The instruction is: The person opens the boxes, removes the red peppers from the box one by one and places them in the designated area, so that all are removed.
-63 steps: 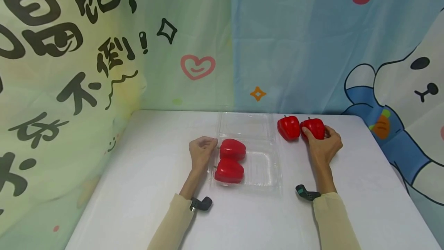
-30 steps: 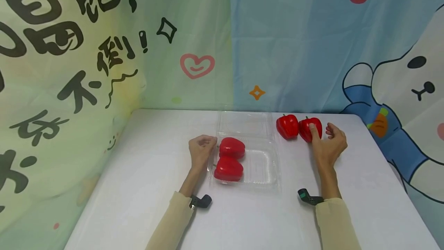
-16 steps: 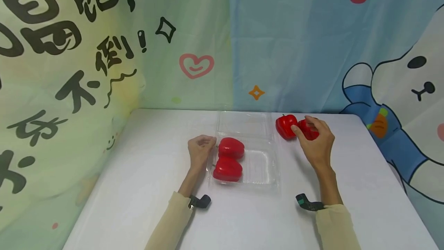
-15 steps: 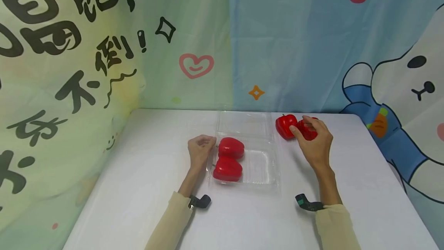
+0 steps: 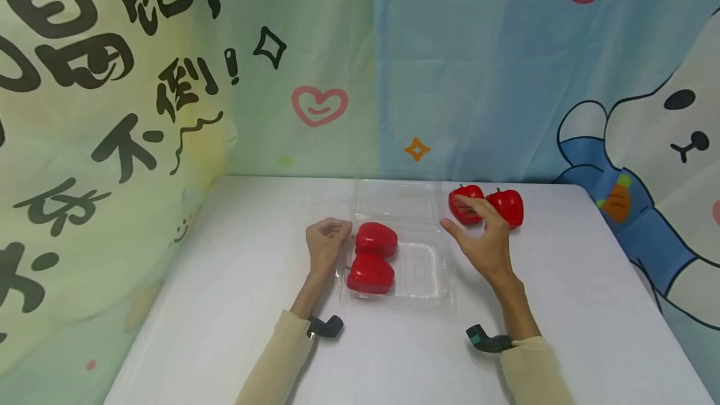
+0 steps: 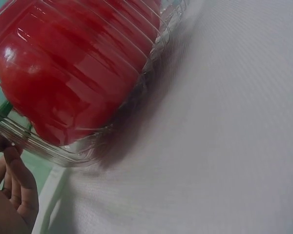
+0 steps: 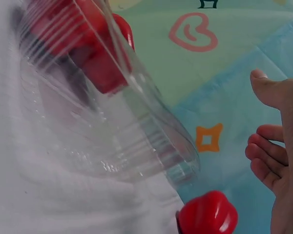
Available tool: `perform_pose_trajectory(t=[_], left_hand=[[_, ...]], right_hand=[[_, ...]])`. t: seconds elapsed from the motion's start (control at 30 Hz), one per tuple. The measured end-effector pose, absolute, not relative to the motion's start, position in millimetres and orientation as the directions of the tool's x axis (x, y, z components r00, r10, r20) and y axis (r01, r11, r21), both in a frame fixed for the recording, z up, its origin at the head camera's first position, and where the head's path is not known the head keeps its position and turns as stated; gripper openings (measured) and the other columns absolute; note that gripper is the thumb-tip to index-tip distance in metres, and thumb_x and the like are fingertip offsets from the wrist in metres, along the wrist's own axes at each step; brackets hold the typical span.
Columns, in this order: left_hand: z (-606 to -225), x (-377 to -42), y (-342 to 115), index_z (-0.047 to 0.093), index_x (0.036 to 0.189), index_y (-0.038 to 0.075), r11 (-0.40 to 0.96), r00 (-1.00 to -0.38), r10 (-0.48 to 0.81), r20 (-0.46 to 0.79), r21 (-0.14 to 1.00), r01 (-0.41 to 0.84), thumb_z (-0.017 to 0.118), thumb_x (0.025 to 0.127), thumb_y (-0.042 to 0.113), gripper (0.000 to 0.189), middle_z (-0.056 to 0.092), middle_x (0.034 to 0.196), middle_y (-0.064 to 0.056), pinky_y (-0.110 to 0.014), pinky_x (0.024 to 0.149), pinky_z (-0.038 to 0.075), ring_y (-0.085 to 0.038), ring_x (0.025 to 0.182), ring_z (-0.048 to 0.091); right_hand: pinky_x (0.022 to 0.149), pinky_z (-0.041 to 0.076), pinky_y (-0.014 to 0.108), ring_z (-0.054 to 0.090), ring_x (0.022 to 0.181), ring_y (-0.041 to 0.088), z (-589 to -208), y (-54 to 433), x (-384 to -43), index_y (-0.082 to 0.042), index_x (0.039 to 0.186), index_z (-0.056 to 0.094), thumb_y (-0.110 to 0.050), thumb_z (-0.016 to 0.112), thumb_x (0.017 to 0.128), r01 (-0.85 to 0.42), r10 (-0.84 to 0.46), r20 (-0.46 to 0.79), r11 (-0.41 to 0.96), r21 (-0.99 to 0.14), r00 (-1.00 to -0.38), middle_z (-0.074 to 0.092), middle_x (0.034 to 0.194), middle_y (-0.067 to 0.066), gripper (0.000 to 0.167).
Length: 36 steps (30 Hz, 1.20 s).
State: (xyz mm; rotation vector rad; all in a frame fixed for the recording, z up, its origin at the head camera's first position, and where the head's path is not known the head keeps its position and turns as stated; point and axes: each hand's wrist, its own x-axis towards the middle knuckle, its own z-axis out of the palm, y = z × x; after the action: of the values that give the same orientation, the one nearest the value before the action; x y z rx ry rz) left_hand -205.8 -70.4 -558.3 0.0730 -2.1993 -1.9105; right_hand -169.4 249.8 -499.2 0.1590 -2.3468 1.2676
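Note:
My left hand (image 5: 326, 245) pinches the left rim of a clear plastic clamshell container (image 5: 422, 270); thumb and fingers (image 6: 20, 180) meet at that rim in the left wrist view. Two red bell peppers lie inside its left half, one at the back (image 5: 375, 240) and one in front (image 5: 371, 275). My right hand (image 5: 486, 249) is held over the table between the container and two more bell peppers, thumb and fingers spread, holding nothing. Its fingers partly cover the left loose pepper (image 5: 470, 191); the right loose pepper (image 5: 510, 206) sits just behind the hand.
The container's clear lid (image 5: 398, 200) lies folded back towards the table's far edge. A white cloth covers the table (image 5: 236, 330). Behind it hangs a printed curtain (image 5: 450, 67). A small dark camera sits on each wrist.
My right hand has left the right loose pepper and moved left, past the front of the other loose pepper, towards the container. That pepper stays on the table. The left hand keeps its place.

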Motion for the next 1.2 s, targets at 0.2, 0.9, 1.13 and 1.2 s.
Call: perform_pose_trajectory(t=[0.2, 0.9, 1.13, 1.2], left_hand=[[-558.8, -206.6, -69.7, 0.081, 0.093, -0.001, 0.157, -0.971, -0.189, 0.146, 0.981, 0.117, 0.078, 0.096, 0.012, 0.014, 0.079, 0.088, -0.022, -0.018, 0.066, 0.056, -0.009, 0.068, 0.068], [-557.4, -207.2, -69.3, 0.081, 0.092, -0.001, 0.149, -0.969, -0.198, 0.146, 0.982, 0.117, 0.078, 0.096, 0.012, 0.014, 0.080, 0.090, -0.022, -0.019, 0.066, 0.057, -0.015, 0.070, 0.072], [-556.5, -206.1, -70.1, 0.081, 0.092, -0.002, 0.149, -0.970, -0.186, 0.159, 0.980, 0.132, 0.078, 0.097, 0.012, 0.015, 0.080, 0.089, -0.023, -0.019, 0.066, 0.057, -0.013, 0.069, 0.071], [-557.2, -205.7, -70.5, 0.081, 0.091, -0.002, 0.148, -0.969, -0.186, 0.161, 0.980, 0.135, 0.078, 0.097, 0.012, 0.015, 0.080, 0.089, -0.023, -0.019, 0.065, 0.057, -0.017, 0.070, 0.072]], right_hand=[[0.103, 0.052, 0.019, 0.070, 0.115, 0.029, -500.2, 237.0, -164.5, -0.013, 0.144, 0.070, -0.016, 0.094, 0.083, -0.340, 0.030, 0.427, 0.555, -0.759, -0.904, 0.076, 0.135, 0.011, 0.066], [0.106, 0.055, 0.026, 0.073, 0.114, 0.021, -486.8, 201.2, -148.4, -0.015, 0.140, 0.073, -0.015, 0.094, 0.084, -0.385, -0.127, 0.371, 0.474, -0.792, -0.920, 0.079, 0.133, 0.004, 0.060], [0.105, 0.061, 0.054, 0.075, 0.117, 0.032, -489.9, 186.2, -142.6, -0.015, 0.139, 0.073, -0.019, 0.096, 0.081, -0.396, -0.172, 0.358, 0.464, -0.793, -0.918, 0.078, 0.135, 0.003, 0.063], [0.103, 0.061, 0.063, 0.075, 0.117, 0.035, -491.9, 181.8, -141.1, -0.014, 0.139, 0.073, -0.020, 0.097, 0.080, -0.407, -0.188, 0.361, 0.452, -0.794, -0.913, 0.078, 0.135, 0.004, 0.064]])
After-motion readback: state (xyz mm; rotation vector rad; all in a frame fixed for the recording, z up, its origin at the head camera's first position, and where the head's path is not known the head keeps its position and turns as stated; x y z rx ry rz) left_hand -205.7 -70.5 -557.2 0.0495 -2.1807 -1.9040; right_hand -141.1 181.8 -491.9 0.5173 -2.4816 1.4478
